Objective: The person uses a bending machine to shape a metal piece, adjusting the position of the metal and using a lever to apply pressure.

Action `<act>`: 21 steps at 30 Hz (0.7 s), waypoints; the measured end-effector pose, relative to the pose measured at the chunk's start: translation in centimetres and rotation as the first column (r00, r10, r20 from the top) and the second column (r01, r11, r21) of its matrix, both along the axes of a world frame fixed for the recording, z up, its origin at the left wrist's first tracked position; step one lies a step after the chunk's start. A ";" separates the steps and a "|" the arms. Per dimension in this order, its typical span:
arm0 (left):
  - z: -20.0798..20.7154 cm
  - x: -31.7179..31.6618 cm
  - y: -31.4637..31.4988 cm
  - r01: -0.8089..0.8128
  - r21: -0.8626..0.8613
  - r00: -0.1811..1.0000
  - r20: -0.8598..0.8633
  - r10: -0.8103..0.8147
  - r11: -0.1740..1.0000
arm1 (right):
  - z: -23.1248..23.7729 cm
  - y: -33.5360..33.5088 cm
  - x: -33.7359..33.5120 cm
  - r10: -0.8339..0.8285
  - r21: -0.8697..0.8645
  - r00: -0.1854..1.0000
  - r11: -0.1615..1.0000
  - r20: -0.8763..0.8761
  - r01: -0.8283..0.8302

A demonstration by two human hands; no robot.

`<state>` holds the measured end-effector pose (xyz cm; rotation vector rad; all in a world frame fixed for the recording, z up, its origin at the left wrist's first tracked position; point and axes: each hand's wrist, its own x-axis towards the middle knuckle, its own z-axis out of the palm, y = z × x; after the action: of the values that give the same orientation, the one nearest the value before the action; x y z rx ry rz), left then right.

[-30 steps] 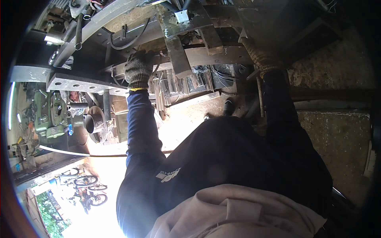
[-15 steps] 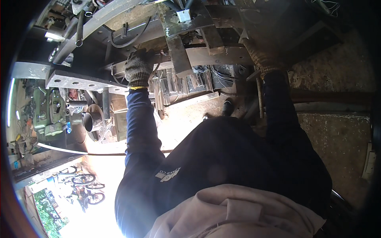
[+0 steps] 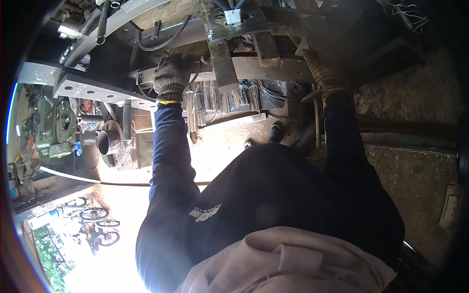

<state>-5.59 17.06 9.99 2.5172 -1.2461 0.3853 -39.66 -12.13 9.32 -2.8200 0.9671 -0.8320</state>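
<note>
My left hand (image 3: 171, 78), in a grey knit glove with a yellow cuff edge, is at the front steel beam (image 3: 288, 71) of a metal workbench. Its fingers curl forward over the beam, and what they grip is hidden. In the dim right part, my right hand (image 3: 324, 77) wears a brownish knit glove and reaches to the same beam's right end; shadow hides how its fingers are bent. Between the hands, a flat steel bar (image 3: 223, 68) and a shorter steel piece (image 3: 265, 51) lie across the beam. Behind them is a dark steel plate (image 3: 244, 25) with a pale metal block (image 3: 233, 16) on it.
Bundles of thin rods (image 3: 212, 97) sit under the beam. A perforated steel bar (image 3: 102, 93) juts out on the left, above a round flanged pipe (image 3: 108, 142) and a green machine (image 3: 56, 127). A curved metal strip (image 3: 163, 46) lies beyond my left hand. Bicycles (image 3: 95, 217) stand outside.
The whole view has turned slightly. Both hands remain in about the same places at the beam, and no object has plainly been picked up or put down.
</note>
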 end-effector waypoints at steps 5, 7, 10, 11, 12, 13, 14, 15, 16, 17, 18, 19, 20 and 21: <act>0.0 -0.3 0.1 -0.020 -0.016 1.000 -0.001 0.020 1.000 | 0.8 0.3 0.0 -0.011 0.010 0.999 1.000 -0.053 0.011; 0.2 -0.3 -0.2 -0.031 0.017 0.999 -0.019 0.031 0.999 | 0.8 0.2 0.0 0.018 -0.037 1.000 0.999 0.008 -0.017; 0.1 -0.3 -0.2 -0.032 0.017 0.999 -0.024 0.032 0.999 | 0.3 0.2 0.0 0.028 -0.097 0.999 0.995 0.040 -0.024; 0.0 -0.2 -0.1 -0.029 0.008 0.999 -0.021 0.029 1.000 | 0.1 0.1 0.0 0.026 -0.115 0.999 0.993 0.042 -0.021; 0.0 -0.2 0.0 -0.026 0.007 1.000 -0.018 0.026 1.000 | 0.3 0.2 0.1 0.029 -0.090 0.999 0.996 0.038 -0.026; -0.1 -0.2 0.0 -0.022 0.006 1.000 -0.014 0.022 1.000 | 0.5 0.4 0.1 0.033 -0.064 0.999 0.997 0.034 -0.031; -0.1 -0.1 0.1 -0.019 0.005 1.000 -0.010 0.019 1.000 | 0.6 0.5 0.2 0.036 -0.038 0.999 0.999 0.031 -0.035; 0.0 -0.2 0.0 -0.023 0.016 0.999 -0.022 0.024 1.000 | 0.5 0.3 0.1 0.038 -0.041 0.999 0.998 0.038 -0.036; 0.1 -0.1 -0.1 -0.027 0.027 0.999 -0.034 0.028 0.999 | 0.2 0.1 0.1 0.040 -0.044 0.998 0.998 0.045 -0.038; 0.2 -0.2 -0.3 -0.031 0.038 0.998 -0.046 0.033 0.999 | 0.1 0.0 0.0 0.041 -0.047 0.998 0.998 0.053 -0.039; 0.0 -0.1 -0.1 -0.032 0.025 0.999 -0.030 0.033 0.999 | 0.2 0.1 0.0 0.046 -0.055 0.997 0.998 0.061 -0.043; -0.3 0.1 0.0 -0.032 0.012 0.999 -0.015 0.032 0.999 | 0.4 0.3 0.1 0.051 -0.063 0.996 0.997 0.070 -0.046; -0.5 0.2 0.2 -0.032 -0.001 0.999 0.000 0.032 0.999 | 0.5 0.4 0.2 0.056 -0.071 0.995 0.996 0.079 -0.050; -0.3 0.0 0.0 -0.030 0.001 1.000 -0.005 0.030 1.000 | 0.5 0.3 0.1 0.051 -0.078 0.997 0.996 0.065 -0.046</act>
<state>-5.55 17.11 9.68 2.5385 -1.2087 0.3855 -39.55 -11.81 9.79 -2.8463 0.8722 -0.9712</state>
